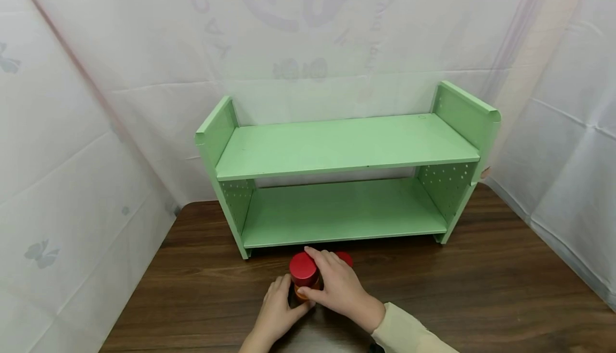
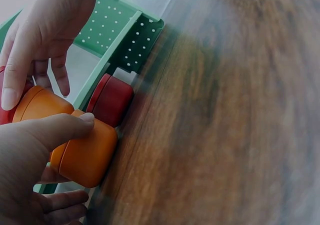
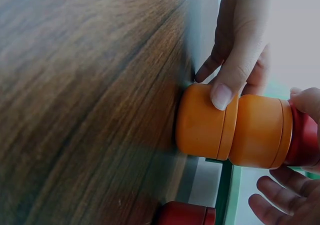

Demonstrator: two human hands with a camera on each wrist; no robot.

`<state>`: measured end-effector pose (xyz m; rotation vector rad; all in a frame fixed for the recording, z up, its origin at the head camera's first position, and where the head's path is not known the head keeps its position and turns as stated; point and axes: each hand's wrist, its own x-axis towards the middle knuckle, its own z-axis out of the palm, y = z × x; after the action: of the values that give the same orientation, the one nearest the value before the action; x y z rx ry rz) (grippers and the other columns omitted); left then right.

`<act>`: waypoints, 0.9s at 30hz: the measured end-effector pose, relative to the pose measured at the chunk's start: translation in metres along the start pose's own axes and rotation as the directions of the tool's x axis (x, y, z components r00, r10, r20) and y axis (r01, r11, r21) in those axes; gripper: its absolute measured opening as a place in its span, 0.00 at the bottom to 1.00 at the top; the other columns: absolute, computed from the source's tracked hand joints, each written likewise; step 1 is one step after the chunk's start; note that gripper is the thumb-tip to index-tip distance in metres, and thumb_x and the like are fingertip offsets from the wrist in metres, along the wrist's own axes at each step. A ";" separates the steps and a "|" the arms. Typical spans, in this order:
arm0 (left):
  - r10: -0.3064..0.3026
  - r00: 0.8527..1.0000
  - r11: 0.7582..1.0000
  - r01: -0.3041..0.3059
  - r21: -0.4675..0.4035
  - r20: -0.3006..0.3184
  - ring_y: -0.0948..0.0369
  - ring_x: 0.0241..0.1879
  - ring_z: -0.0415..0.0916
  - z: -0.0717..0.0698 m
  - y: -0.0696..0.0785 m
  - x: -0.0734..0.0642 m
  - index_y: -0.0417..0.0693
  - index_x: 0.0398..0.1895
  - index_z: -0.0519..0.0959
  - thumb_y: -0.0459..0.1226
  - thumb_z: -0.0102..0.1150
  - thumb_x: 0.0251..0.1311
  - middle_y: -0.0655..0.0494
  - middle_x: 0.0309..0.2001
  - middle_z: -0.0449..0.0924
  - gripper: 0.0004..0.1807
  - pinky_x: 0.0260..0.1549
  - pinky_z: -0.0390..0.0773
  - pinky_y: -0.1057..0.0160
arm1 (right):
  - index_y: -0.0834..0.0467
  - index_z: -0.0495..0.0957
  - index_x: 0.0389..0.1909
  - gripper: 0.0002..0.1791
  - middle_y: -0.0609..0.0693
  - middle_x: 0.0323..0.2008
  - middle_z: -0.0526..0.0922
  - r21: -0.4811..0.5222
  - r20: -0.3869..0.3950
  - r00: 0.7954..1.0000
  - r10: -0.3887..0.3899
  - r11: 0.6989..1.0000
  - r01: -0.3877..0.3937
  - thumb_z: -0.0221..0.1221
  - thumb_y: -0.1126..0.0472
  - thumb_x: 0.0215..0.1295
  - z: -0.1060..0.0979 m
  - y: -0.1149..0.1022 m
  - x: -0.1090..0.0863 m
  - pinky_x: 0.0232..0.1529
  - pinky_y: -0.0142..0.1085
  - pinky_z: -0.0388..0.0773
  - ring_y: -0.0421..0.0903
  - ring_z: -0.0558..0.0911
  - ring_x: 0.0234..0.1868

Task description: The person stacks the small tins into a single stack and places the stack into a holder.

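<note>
Two orange jars and a red jar [image 1: 303,268] form an upright stack on the table, the red one on top. My left hand [image 1: 279,307] grips the lower orange jar [image 3: 200,125], its thumb across the side near the lid. Around the red top jar, my right hand [image 1: 339,286] curls its thumb and fingers. The upper orange jar [image 3: 257,132] sits between the two, directly on the lower one's lid. A second red jar [image 2: 114,101] stands alone on the table beside the stack, partly behind my right hand in the head view.
A green two-tier shelf [image 1: 346,144] with perforated side panels stands behind the jars, close to them. The dark wooden table [image 1: 192,289] extends to both sides. White printed cloth [image 1: 144,48] hangs behind and along the sides.
</note>
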<state>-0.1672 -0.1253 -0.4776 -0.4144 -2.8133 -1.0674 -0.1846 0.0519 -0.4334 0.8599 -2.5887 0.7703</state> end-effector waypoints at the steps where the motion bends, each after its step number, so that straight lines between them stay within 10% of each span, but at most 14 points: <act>1: -0.002 1.000 1.000 0.002 0.001 0.000 0.52 0.43 0.72 0.000 -0.001 0.000 0.44 0.48 0.73 0.54 0.68 0.50 0.52 0.41 0.75 0.30 0.40 0.73 0.46 | 0.58 0.64 0.66 0.42 0.47 0.43 0.78 0.001 0.001 1.000 0.004 1.000 -0.004 0.68 0.45 0.53 0.000 0.000 0.000 0.41 0.36 0.78 0.42 0.77 0.43; 27: 0.018 1.000 1.000 -0.018 -0.002 -0.016 0.52 0.44 0.72 0.002 -0.003 -0.001 0.45 0.49 0.73 0.57 0.67 0.50 0.51 0.43 0.75 0.31 0.39 0.73 0.45 | 0.60 0.61 0.67 0.47 0.55 0.56 0.74 -0.007 -0.103 0.995 -0.004 1.000 0.003 0.69 0.43 0.52 0.002 0.008 -0.014 0.46 0.43 0.79 0.50 0.74 0.56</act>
<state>-0.1674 -0.1264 -0.4806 -0.4287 -2.7899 -1.0656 -0.1789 0.0623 -0.4438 0.8012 -2.4976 0.7826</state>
